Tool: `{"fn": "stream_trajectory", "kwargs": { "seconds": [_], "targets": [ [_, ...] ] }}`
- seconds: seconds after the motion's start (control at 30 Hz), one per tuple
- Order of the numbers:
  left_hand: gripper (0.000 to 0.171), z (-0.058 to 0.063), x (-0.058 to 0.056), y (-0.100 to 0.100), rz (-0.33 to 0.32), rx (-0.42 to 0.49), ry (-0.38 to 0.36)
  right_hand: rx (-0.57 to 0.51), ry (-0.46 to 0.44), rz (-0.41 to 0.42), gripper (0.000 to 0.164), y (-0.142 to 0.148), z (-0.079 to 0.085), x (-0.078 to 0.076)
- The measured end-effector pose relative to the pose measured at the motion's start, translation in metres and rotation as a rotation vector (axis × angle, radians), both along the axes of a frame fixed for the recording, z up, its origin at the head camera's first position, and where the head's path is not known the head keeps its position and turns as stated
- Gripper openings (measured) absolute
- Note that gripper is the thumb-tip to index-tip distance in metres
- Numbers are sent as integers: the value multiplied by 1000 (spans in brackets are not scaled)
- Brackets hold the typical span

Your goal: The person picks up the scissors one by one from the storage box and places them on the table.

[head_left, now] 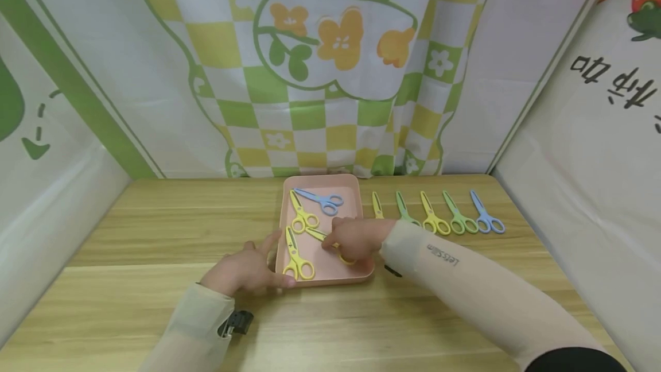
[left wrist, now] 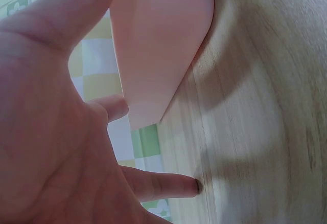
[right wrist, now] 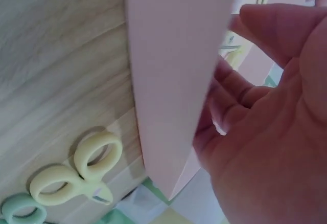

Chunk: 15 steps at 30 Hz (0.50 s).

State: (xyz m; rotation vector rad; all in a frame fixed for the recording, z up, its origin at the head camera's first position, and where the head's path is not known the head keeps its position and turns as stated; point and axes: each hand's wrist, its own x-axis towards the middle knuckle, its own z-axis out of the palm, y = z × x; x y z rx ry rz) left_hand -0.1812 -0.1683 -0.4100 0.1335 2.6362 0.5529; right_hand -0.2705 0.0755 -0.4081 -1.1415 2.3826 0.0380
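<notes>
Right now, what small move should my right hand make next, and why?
Probably ease the yellow scissors under your right hand slightly away from the yellow pair just beyond: their tip lies very close to those handles, and your left hand, at the left edge of the tray, could steady it.

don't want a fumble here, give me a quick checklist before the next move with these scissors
1. Tray steadied: ok, the left hand touches its rim.
2. Right hand at a pair: ok, its fingers are at the lower-right yellow scissors.
3. Firm hold: cannot tell, the hand covers too much.
4. Tip free of the upper yellow pair: cannot tell, they lie close.
5. Row of scissors fully visible from above: not ok, the right arm hides part.
</notes>
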Motion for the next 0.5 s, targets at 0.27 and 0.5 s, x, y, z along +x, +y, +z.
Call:
{"fn": "stream_trajectory", "kwargs": {
  "seconds": [0.27, 0.5],
  "targets": [
    [122, 1, 1, 1, 3, 12, -2, -205, 11, -321, 19, 0, 16, -14],
    [123, 0, 1, 0, -10, 12, -4, -91, 61, -471, 36, 3, 18, -22]
  ]
}}
